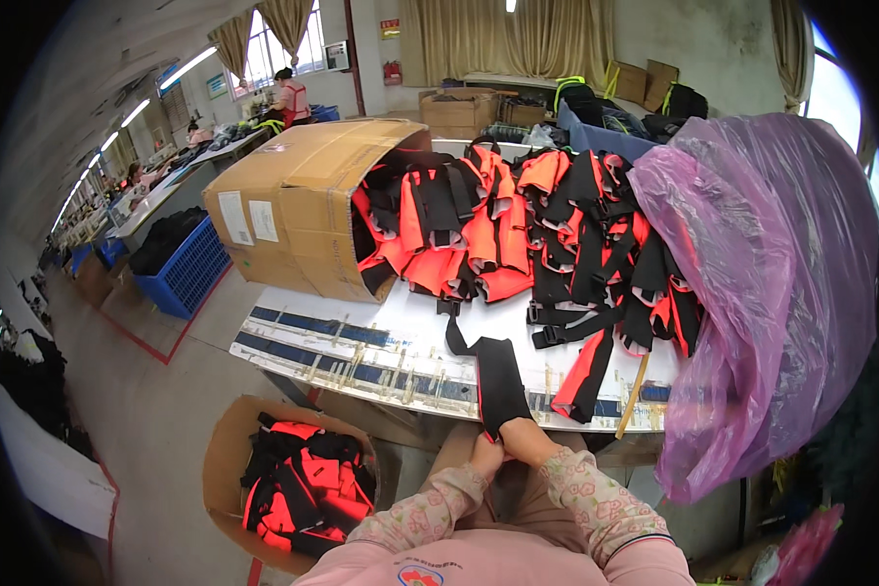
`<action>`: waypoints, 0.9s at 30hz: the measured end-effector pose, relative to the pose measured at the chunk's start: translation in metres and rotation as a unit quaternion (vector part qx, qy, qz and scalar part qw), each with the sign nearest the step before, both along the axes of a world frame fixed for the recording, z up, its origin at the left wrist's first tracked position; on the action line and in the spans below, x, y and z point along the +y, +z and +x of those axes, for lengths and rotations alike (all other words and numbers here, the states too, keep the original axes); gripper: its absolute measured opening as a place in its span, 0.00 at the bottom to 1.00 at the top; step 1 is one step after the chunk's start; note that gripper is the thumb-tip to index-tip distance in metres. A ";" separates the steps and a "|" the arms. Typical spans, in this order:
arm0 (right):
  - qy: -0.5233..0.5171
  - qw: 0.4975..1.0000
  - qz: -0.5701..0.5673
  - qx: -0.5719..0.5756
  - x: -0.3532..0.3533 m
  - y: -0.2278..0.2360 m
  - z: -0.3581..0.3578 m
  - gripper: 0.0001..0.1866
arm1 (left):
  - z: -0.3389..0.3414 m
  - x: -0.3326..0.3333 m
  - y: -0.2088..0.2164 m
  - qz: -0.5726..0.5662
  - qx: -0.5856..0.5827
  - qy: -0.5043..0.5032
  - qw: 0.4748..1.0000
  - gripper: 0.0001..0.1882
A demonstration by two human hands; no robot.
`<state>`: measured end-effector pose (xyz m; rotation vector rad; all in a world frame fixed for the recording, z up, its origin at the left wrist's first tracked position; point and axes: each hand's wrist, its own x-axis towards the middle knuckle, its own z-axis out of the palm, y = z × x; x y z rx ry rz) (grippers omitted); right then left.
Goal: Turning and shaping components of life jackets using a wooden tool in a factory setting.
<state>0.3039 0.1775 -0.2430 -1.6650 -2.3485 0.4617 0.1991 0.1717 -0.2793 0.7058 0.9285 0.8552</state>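
At the table's near edge, both hands work at the lower end of a black fabric strap piece, whose narrow webbing trails up the table to a buckle. My left hand is closed on its lower edge. My right hand is closed at the same end, close beside the left; its fingertips are hidden by the fabric. Just right of it lies an orange and black fabric piece. Beyond, a heap of similar orange and black pieces with black straps and buckles spreads across the table.
A large cardboard box lies on its side, open toward the heap. A purple plastic bag bulges over the table's right end. A yellowish stick lies near the front edge. Below left, an open carton holds more pieces. Tape covers the white tabletop.
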 end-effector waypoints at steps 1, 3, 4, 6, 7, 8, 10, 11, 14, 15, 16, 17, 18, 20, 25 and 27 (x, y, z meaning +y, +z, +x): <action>0.007 1.000 0.000 0.001 0.001 0.004 -0.002 0.08 | -0.001 -0.001 0.002 -0.012 0.021 -0.006 1.000 0.13; 0.008 0.995 -0.063 -0.077 0.001 0.025 -0.012 0.09 | -0.006 -0.002 0.007 -0.027 0.048 -0.012 0.998 0.14; 0.011 0.995 -0.067 -0.072 -0.004 0.025 -0.019 0.09 | -0.007 -0.002 0.002 -0.033 0.028 0.025 0.999 0.13; -0.112 0.993 -0.035 -0.007 -0.011 0.025 -0.031 0.09 | -0.004 0.006 -0.009 -0.042 0.013 0.062 0.997 0.13; -0.119 0.992 -0.030 0.013 -0.016 0.027 -0.031 0.10 | -0.004 0.010 -0.015 -0.060 0.019 0.059 0.996 0.13; -0.123 0.991 -0.039 0.017 -0.015 0.023 -0.028 0.10 | -0.001 0.013 -0.026 -0.080 0.026 0.053 0.995 0.14; -0.164 0.984 -0.040 0.055 -0.017 0.013 -0.026 0.11 | -0.004 0.018 -0.050 0.102 0.104 -0.005 0.989 0.14; -0.164 0.984 -0.058 0.045 -0.016 0.006 -0.022 0.11 | -0.009 0.025 -0.056 0.127 0.234 -0.088 0.960 0.14; -0.132 0.991 0.008 0.037 -0.011 -0.003 -0.033 0.12 | -0.026 0.030 -0.109 0.176 0.202 -0.027 0.963 0.14; -0.148 0.982 -0.113 0.005 -0.008 0.001 -0.021 0.10 | -0.009 0.021 -0.074 0.142 0.146 0.001 0.979 0.15; -0.166 0.982 0.056 0.077 -0.008 -0.039 -0.014 0.09 | -0.003 0.021 -0.054 0.208 0.112 -0.013 0.972 0.17; -0.124 0.988 0.084 0.043 -0.003 -0.043 -0.016 0.09 | -0.004 0.020 -0.055 0.184 0.075 0.021 0.980 0.18; -0.126 0.968 0.182 0.116 0.010 -0.029 -0.015 0.14 | -0.002 0.018 -0.043 0.185 0.066 0.028 0.980 0.19; -0.130 0.971 0.176 0.092 0.017 -0.024 -0.009 0.15 | 0.000 0.020 -0.032 0.182 0.050 -0.011 0.982 0.19; -0.065 0.964 -0.243 -0.081 0.040 -0.033 0.001 0.13 | 0.008 0.022 -0.039 0.098 0.077 0.045 0.991 0.18; -0.083 0.967 -0.232 -0.059 0.049 -0.055 0.001 0.13 | 0.005 0.019 -0.028 0.126 0.025 0.040 0.991 0.17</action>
